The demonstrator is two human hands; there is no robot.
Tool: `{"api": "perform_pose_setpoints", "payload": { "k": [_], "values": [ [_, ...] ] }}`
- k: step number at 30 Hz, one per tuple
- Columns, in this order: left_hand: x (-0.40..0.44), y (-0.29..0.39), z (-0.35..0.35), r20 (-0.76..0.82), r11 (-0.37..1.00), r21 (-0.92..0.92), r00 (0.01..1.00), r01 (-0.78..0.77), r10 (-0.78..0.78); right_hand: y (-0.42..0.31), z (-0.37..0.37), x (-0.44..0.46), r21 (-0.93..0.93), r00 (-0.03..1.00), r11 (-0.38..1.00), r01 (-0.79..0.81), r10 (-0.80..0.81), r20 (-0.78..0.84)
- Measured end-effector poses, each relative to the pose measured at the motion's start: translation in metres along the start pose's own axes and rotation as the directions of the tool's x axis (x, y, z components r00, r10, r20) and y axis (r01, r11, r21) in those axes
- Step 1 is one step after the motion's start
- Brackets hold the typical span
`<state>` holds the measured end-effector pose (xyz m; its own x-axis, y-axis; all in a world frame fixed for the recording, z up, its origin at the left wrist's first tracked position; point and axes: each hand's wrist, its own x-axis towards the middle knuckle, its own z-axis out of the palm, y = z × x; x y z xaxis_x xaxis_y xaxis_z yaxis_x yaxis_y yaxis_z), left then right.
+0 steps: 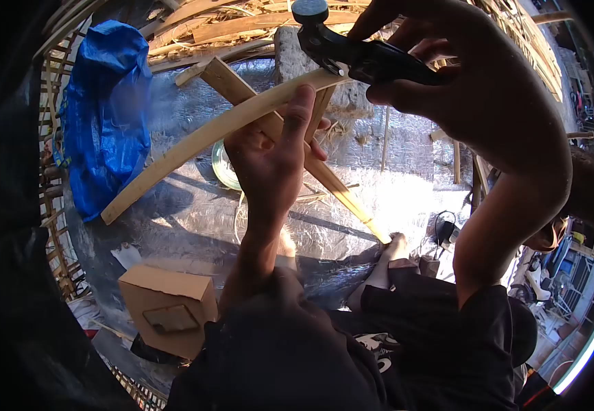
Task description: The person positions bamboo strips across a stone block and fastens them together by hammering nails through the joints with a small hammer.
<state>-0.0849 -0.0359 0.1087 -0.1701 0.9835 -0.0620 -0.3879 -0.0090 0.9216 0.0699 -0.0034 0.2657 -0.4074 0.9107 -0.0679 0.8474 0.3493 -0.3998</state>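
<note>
My left hand (273, 161) grips crossed wooden pieces at the middle of the view, its thumb pressed along a pale, curved wooden strip (194, 144). A straight wooden slat (338, 188) passes behind that strip and slants down to the right, ending near a foot. Above, my right hand (441, 68) is closed round a black hammer (362, 58) with a round silvery face at its upper left end. The hammer's lower part is at the right end of the curved strip, near a small bright spot. Whether they touch, I cannot tell.
A blue tarp bag (108, 116) stands at the left, and a cardboard box (166, 284) sits at the lower left. Silvery sheeting (352, 240) covers the ground. A concrete block (290, 55) and stacked wood strips (228, 27) lie at the far side. Bare feet rest on the sheeting.
</note>
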Motion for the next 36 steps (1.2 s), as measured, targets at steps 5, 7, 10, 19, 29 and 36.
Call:
{"api": "perform_pose_setpoints", "payload": {
  "k": [5, 7, 10, 19, 29, 36],
  "values": [
    [0.016, -0.016, -0.011, 0.114, 0.960, -0.175, 0.973, 0.219, -0.201, 0.023, 0.038, -0.005, 0.214, 0.971, 0.948, -0.237, 0.229, 0.065],
    [0.022, -0.022, -0.009, 0.131, 0.944, -0.207, 0.964, 0.257, -0.233, 0.027, 0.059, -0.009, 0.319, 0.966, 0.915, -0.246, 0.259, 0.003],
    [0.030, -0.033, -0.012, 0.122, 0.947, -0.161, 0.958, 0.276, -0.259, 0.047, 0.099, -0.019, 0.539, 0.927, 0.837, -0.092, 0.270, -0.261],
    [0.018, -0.015, -0.004, 0.085, 0.987, -0.008, 0.983, 0.163, -0.162, 0.024, 0.150, -0.034, 0.836, 0.692, 0.548, 0.040, 0.589, -0.419],
    [-0.007, 0.009, -0.013, 0.242, 0.974, 0.176, 0.953, 0.139, -0.180, 0.027, 0.134, -0.022, 0.974, 0.654, 0.018, 0.225, 0.739, -0.165],
    [-0.014, 0.004, -0.010, 0.334, 0.975, 0.208, 0.943, -0.078, 0.005, 0.025, 0.133, -0.017, 0.816, 0.502, 0.123, 0.565, 0.734, -0.458]
  ]
}}
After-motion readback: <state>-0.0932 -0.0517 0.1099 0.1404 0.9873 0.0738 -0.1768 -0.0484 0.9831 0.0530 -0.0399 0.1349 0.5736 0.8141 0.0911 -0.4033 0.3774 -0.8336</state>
